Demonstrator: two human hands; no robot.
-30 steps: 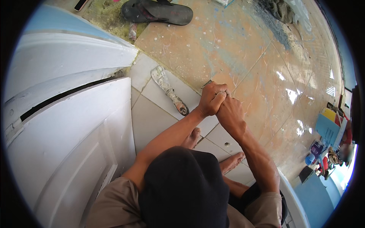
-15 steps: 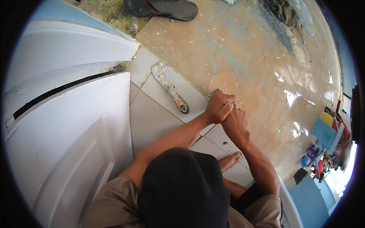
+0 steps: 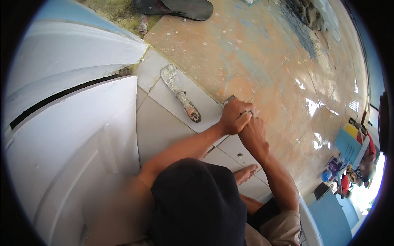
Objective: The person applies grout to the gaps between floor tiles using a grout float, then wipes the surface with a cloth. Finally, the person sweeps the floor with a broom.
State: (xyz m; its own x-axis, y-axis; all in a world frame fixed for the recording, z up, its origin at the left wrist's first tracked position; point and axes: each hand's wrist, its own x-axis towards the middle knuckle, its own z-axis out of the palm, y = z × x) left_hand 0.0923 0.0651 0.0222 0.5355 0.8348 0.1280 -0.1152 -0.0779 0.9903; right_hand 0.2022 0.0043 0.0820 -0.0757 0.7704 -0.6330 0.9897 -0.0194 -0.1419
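Both of my hands are clenched together over the line where white and tan tiles meet. My left hand [image 3: 233,117] is wrapped round a scraper [image 3: 228,99], of which only a short, flat grey blade shows, low at the floor. Pressed against it, my right hand [image 3: 253,130] is closed too; the handle is hidden inside the fingers. To the left, a putty knife [image 3: 180,95] caked with dried filler lies on a white tile [image 3: 164,123], apart from both hands.
A white panelled door [image 3: 82,151] stands at the left beside a white frame [image 3: 69,53]. A dark flip-flop [image 3: 180,9] lies at the far edge. Paint-stained tan tiles [image 3: 230,53] spread ahead. Blue boxes [image 3: 347,143] and assorted items sit at the right. My foot [image 3: 246,174] rests near my right forearm.
The view has shifted slightly, so the door and putty knife appear a little farther left. Both hands keep their grip at nearly the same spot on the tile line.
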